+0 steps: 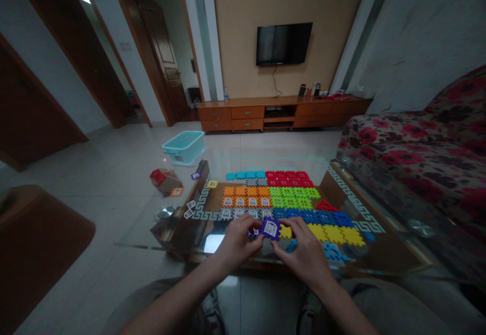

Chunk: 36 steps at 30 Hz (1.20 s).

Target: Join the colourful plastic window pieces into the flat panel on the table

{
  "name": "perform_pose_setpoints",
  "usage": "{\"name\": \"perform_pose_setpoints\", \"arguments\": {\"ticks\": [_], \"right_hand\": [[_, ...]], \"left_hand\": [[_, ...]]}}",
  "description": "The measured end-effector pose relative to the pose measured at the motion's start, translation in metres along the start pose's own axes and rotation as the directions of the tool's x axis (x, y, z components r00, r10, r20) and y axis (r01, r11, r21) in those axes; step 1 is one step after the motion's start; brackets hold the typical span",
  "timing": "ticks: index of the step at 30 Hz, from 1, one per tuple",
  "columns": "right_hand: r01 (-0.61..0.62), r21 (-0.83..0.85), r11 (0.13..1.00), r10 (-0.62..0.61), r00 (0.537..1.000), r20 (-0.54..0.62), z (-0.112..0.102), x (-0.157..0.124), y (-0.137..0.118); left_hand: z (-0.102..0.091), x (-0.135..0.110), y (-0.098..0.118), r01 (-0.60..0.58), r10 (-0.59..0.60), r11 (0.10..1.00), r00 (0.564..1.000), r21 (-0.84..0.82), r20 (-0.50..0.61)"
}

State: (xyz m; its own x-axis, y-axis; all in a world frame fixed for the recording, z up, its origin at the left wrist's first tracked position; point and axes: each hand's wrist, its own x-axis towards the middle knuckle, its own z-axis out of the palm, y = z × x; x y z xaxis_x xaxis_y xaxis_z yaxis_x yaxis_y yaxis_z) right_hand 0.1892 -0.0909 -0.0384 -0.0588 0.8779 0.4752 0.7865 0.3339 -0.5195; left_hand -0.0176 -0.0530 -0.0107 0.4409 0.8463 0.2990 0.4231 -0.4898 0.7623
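Note:
A purple interlocking tile (pixel 271 228) with a white window insert is held up between my two hands over the near part of the glass table. My left hand (pixel 240 239) is closed in a pinch at its left edge. Part of another purple piece (pixel 255 233) shows between those fingers; whether the two are joined I cannot tell. My right hand (pixel 304 251) pinches the tile's right side with thumb and fingertips. Just beyond lie rows of grey tiles (pixel 239 214), blue tiles (pixel 309 217) and yellow tiles (pixel 334 234). Light-blue pieces (pixel 334 251) lie right of my right hand.
Orange tiles (pixel 246 192), green tiles (pixel 294 193) and red tiles (pixel 288 178) fill rows farther back on the glass table (pixel 152 239). Loose white window inserts (pixel 189 209) and a yellow tile (pixel 212 184) lie left. A turquoise bin (pixel 185 148) stands on the floor.

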Motion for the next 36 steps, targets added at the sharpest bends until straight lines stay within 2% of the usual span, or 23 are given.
{"name": "perform_pose_setpoints", "arguments": {"ticks": [7, 14, 23, 26, 30, 36], "right_hand": [[-0.002, 0.065, 0.998, -0.002, 0.998, 0.056, 0.003, 0.001, -0.002], [-0.003, 0.126, 0.992, -0.014, 0.991, 0.133, 0.006, -0.002, -0.008], [0.002, 0.114, 0.993, -0.030, 0.970, 0.243, 0.017, -0.011, -0.018], [0.000, 0.116, 0.993, -0.028, 0.970, 0.241, 0.017, -0.011, -0.019], [0.013, 0.119, 0.993, -0.038, 0.977, 0.211, 0.018, -0.010, -0.017], [0.028, 0.119, 0.992, -0.044, 0.990, 0.133, 0.019, -0.009, -0.016]], "left_hand": [[-0.009, -0.002, -0.001, -0.022, 0.022, 1.000, 0.999, -0.016, 0.048], [-0.017, -0.018, -0.006, -0.008, 0.008, 1.000, 0.997, 0.004, 0.075], [-0.012, -0.040, -0.030, 0.114, -0.128, 0.986, 0.985, 0.122, 0.112], [-0.010, -0.041, -0.035, 0.117, -0.132, 0.983, 0.986, 0.143, 0.100], [-0.011, -0.037, -0.031, 0.124, -0.136, 0.983, 0.987, 0.139, 0.086], [-0.011, -0.033, -0.022, 0.186, -0.188, 0.982, 0.979, 0.038, 0.076]]}}
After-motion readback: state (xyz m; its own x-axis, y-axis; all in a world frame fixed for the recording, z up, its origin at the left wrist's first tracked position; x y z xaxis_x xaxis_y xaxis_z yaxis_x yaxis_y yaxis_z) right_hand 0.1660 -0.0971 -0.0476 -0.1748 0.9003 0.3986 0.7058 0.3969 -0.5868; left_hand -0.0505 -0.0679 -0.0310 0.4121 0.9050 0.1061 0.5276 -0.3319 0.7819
